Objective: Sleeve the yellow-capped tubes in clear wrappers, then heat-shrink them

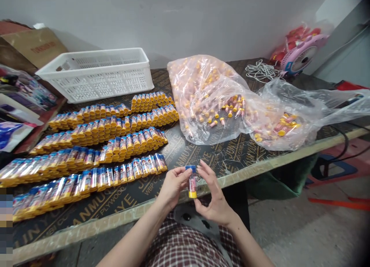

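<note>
My left hand (pixel 172 186) pinches a small clear tube (pixel 192 183) with a blue top, a yellow base and something pink inside. The tube is held upright above the table's front edge. My right hand (pixel 212 195) is at its right side, thumb and fingers spread apart around it. Whether a right fingertip touches the tube I cannot tell. To the left lie stacked rows of similar tubes (pixel 110 149) with blue and yellow ends. Behind my hands, a clear plastic bag (pixel 199 85) holds many small pink and yellow pieces, some spread near its mouth.
A white plastic basket (pixel 106 80) stands behind the rows. A cardboard box (pixel 37 47) is at far left. White cable (pixel 263 71) and a pink fan (pixel 302 58) are at back right. A red stool (pixel 341 163) stands beyond the taped table edge (pixel 115 220).
</note>
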`<action>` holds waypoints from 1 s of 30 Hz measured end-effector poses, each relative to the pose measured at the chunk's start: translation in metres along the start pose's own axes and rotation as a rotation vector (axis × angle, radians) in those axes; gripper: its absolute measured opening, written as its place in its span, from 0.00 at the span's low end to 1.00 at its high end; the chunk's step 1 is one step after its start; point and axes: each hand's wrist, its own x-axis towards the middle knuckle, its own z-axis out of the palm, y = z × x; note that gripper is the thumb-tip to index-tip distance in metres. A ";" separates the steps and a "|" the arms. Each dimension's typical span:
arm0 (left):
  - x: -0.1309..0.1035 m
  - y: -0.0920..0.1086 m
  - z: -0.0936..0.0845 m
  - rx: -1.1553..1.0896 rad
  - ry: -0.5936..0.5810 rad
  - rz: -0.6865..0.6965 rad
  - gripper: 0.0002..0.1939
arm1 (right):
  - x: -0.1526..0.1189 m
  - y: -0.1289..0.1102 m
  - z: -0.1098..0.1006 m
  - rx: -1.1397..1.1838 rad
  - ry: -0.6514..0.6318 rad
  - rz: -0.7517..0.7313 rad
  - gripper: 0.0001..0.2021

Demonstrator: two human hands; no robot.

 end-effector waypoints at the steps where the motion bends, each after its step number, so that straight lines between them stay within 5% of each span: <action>1: -0.001 0.000 0.001 0.008 -0.019 -0.012 0.19 | 0.001 0.001 0.002 -0.008 0.021 -0.012 0.39; 30: -0.013 -0.001 0.005 0.087 -0.069 -0.106 0.22 | -0.002 0.009 0.013 0.311 0.058 0.046 0.44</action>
